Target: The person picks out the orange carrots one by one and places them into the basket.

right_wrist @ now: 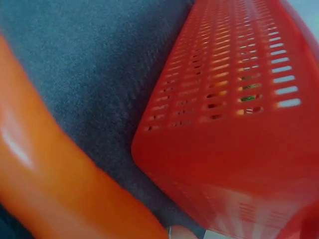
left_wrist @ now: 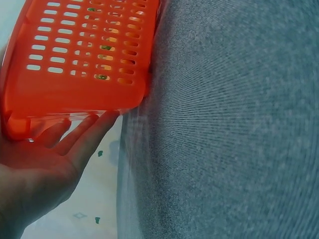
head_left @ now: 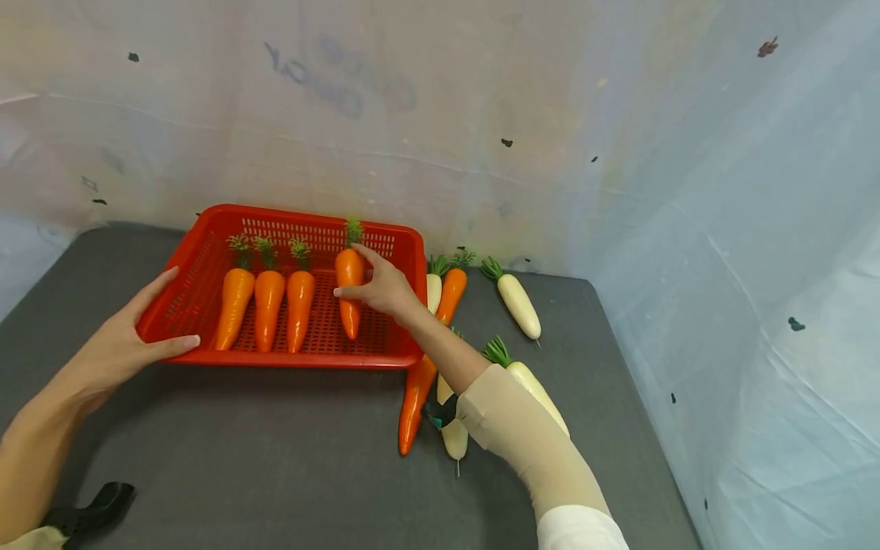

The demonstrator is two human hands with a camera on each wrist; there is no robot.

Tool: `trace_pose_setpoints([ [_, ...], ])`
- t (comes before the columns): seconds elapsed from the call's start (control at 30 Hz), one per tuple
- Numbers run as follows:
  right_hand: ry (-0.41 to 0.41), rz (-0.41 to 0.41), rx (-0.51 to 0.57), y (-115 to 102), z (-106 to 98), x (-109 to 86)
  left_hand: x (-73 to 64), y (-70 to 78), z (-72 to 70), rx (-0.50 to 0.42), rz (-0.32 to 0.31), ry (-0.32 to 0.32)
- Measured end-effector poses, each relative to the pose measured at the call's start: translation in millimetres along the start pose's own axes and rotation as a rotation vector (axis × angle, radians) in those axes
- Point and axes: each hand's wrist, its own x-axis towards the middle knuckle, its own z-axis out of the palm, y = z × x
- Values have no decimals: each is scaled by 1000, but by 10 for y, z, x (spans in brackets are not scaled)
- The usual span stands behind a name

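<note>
In the head view, a red plastic basket (head_left: 289,359) with slotted walls holds several orange carrots with green tops. My left hand (head_left: 127,336) grips its left end, thumb over the front rim; the left wrist view shows the fingers (left_wrist: 82,139) against the outside of the basket (left_wrist: 75,94). My right hand (head_left: 385,289) reaches over the right end and holds a carrot (head_left: 350,267), thumb across its body and index finger near its crown. Three other carrots, including the leftmost carrot (head_left: 234,298), lie side by side left of it.
Right of the basket, carrots and white radishes lie on the grey table (head_left: 289,458). A long carrot (head_left: 415,405) and a radish (head_left: 454,437) are under the right forearm. Another radish (head_left: 520,305) lies farther right. Pale sheeting (head_left: 447,114) hangs behind the table.
</note>
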Motion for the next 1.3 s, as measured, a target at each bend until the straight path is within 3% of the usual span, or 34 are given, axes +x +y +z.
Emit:
trace_pose_setpoints([
  [0.17, 10, 21, -147, -15, 98, 94, 19, 13, -3, -10, 0, -3],
  [0.37, -4, 68, -190, -40, 209, 180, 32, 17, 1, -19, 5, -11],
  [0.8, -57, 101, -208, -11, 365, 275, 14, -8, 27, -29, 18, -4],
  [1.1, -129, 170, -61, 4, 452, 275, 14, 9, 52, -16, -8, 15],
  [1.3, -170, 111, -284, -2, 443, 286, 19, 12, 47, -25, -23, -8],
])
